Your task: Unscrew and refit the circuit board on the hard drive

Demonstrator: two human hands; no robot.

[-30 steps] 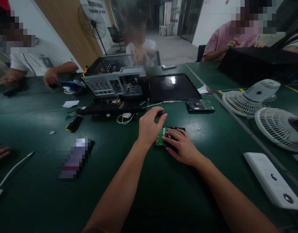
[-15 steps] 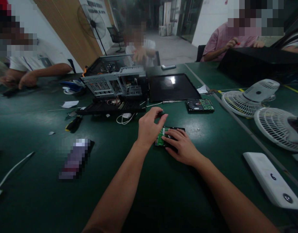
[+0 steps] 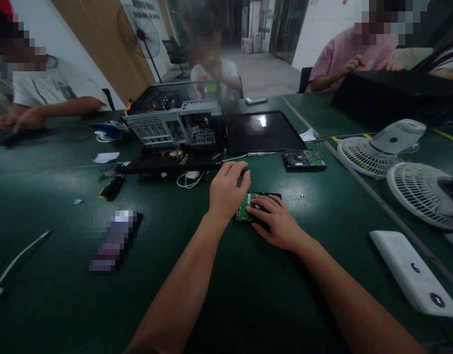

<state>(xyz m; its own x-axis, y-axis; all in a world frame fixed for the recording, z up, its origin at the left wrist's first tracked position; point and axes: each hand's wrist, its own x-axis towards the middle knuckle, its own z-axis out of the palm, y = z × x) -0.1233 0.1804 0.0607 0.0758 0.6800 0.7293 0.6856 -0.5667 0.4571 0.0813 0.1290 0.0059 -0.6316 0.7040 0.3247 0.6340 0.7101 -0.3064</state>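
On the green table in front of me lies a hard drive [image 3: 242, 213] with its green circuit board facing up. My right hand [image 3: 272, 219] holds it down, fingers laid across its top and thumb along the near edge, covering much of it. Just above the drive's far left part, my left hand [image 3: 230, 191] is closed, thumb against fingers, on a small black piece that looks like the upright handle of a screwdriver [image 3: 244, 170]. The shaft and tip are hidden behind the hand.
An opened computer case [image 3: 171, 128] stands at the back, beside a black side panel [image 3: 263, 132]. A second hard drive [image 3: 304, 160] lies to the right, with white fans [image 3: 366, 155] beyond. A phone [image 3: 114, 241] and a yellow-black tool [image 3: 112, 188] are left. Co-workers sit around the table.
My left hand has turned slightly, its thumb and the black handle shifting a little left. My right hand and the hard drive stay put. The person opposite has moved their hands.
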